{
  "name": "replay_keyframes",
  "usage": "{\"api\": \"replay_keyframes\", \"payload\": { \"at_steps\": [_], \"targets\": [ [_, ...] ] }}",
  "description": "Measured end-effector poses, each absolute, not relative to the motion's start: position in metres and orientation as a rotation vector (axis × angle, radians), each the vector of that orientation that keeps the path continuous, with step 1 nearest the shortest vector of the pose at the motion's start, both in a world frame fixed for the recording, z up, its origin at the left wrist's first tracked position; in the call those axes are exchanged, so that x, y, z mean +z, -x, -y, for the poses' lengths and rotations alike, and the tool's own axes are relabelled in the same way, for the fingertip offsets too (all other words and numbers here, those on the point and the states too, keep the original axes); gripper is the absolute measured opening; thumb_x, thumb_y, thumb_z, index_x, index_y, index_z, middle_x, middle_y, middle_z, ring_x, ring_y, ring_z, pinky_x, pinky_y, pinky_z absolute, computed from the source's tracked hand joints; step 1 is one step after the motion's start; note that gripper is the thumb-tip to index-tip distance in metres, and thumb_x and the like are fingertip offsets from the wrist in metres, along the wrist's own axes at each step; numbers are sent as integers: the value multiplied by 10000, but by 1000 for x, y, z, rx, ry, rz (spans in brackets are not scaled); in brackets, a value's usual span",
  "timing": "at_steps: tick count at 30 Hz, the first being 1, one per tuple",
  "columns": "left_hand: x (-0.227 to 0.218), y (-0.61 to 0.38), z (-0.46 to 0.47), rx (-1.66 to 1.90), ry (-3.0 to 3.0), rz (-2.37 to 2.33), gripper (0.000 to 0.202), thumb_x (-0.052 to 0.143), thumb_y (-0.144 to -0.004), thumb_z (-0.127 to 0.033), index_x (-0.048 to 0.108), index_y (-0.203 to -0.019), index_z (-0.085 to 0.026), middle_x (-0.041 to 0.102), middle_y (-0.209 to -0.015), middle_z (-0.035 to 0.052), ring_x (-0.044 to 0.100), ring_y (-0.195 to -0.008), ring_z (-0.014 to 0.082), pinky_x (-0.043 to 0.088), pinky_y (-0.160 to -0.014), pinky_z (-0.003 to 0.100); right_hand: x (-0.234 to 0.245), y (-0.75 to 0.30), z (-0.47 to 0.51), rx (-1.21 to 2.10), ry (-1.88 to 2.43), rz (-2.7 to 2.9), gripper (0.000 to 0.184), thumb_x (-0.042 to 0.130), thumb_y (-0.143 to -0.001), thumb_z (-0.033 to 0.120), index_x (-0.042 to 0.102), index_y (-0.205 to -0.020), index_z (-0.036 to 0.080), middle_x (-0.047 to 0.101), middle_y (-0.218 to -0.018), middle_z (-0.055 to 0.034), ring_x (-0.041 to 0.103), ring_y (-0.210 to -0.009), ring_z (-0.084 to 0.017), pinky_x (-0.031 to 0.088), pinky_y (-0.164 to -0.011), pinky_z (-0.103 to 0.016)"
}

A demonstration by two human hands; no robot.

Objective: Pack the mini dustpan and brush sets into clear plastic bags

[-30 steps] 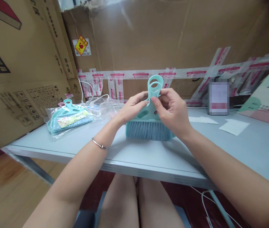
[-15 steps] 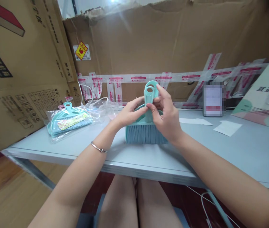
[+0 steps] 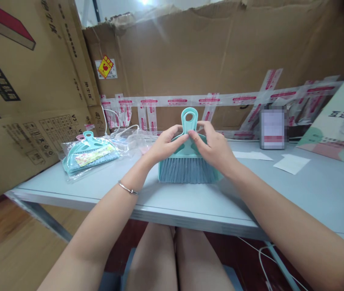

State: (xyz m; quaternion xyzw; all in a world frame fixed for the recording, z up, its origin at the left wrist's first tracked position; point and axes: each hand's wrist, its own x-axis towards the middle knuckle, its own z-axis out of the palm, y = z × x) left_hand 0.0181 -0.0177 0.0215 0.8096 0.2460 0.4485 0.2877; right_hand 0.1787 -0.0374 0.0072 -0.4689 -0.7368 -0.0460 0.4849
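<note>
A mint-green hand brush (image 3: 188, 169) with grey-blue bristles stands upright at the middle of the table, handle up. Directly behind it is a matching dustpan (image 3: 220, 176), mostly hidden; the two handles overlap. My left hand (image 3: 168, 143) grips the set from the left, its thumb on the front of the brush handle and its fingers behind. From the right, my right hand (image 3: 216, 149) holds it likewise, thumb against the handle near the other thumb. Its fingertips are partly hidden behind the set.
A second brush and dustpan set (image 3: 91, 151) lies in clear plastic at the left of the table (image 3: 147, 198). Paper pieces (image 3: 292, 163) and an upright screen device (image 3: 272, 128) are at the right. Large cardboard boxes (image 3: 172, 52) stand behind and at the left.
The brush handle, earlier offset from the dustpan handle, now lines up over it. My right hand's index finger has come down from the dustpan's handle loop to lower behind the set.
</note>
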Motion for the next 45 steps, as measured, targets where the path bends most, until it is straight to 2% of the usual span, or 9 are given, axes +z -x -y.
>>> {"api": "replay_keyframes", "payload": {
  "at_steps": [3,6,9,15,22,29,35,39,45],
  "targets": [
    [21,-17,17,1182,-2127,-750,185,507,-827,-303,554,-927,-155,614,-939,49,563,-855,127,434,-736,250,9,-178,39,-72,1305,1879,416,306,-903,560,483,-762,212,520,-589,-11,511,-565,-184,312,-540,-274],
    [21,-15,15,1144,-2078,-823,174,518,-819,-318,540,-888,-160,583,-819,15,543,-738,107,428,-666,244,10,-175,42,-122,1332,1891,423,301,-914,540,412,-665,215,463,-541,3,451,-517,-158,253,-519,-259],
    [24,-15,17,1132,-2061,-841,175,506,-825,-332,526,-867,-164,549,-773,0,523,-710,104,425,-662,251,10,-173,43,-151,1345,1891,435,278,-926,529,424,-665,213,484,-558,-2,453,-524,-154,246,-527,-252],
    [27,-16,23,1071,-2110,-931,207,423,-874,-380,482,-841,-185,502,-803,-7,485,-786,117,399,-705,253,12,-173,45,-213,1455,1933,459,246,-939,520,516,-725,218,562,-601,-22,516,-573,-178,234,-529,-251],
    [24,-18,19,1076,-2137,-1023,271,371,-906,-431,445,-787,-199,459,-760,-7,437,-721,128,364,-675,272,12,-170,42,-300,1523,1946,470,253,-940,515,568,-758,218,626,-655,-57,551,-571,-203,212,-514,-269],
    [27,-11,19,956,-1967,-1009,210,405,-885,-373,505,-849,-192,545,-863,25,506,-828,150,407,-763,300,7,-175,38,81,1320,1941,280,389,-902,452,537,-945,219,656,-759,-38,592,-680,-215,353,-600,-277],
    [28,-7,12,964,-1907,-1162,154,471,-836,-333,498,-892,-192,558,-974,58,518,-941,187,407,-824,322,2,-171,31,322,1155,2020,255,428,-866,411,562,-893,196,662,-917,-46,587,-845,-203,402,-743,-303],
    [28,-6,7,1086,-2011,-1216,175,462,-851,-354,472,-814,-183,537,-899,35,504,-907,169,387,-844,310,-2,-162,31,418,1122,2054,288,440,-840,436,571,-876,182,653,-946,-61,574,-867,-209,400,-769,-319],
    [22,-5,-3,1170,-1952,-1166,162,507,-817,-314,489,-756,-165,519,-765,8,502,-772,137,409,-745,279,-5,-158,32,447,1120,2013,291,452,-815,470,532,-795,191,635,-872,-43,551,-797,-197,393,-722,-317]
  ]
}}
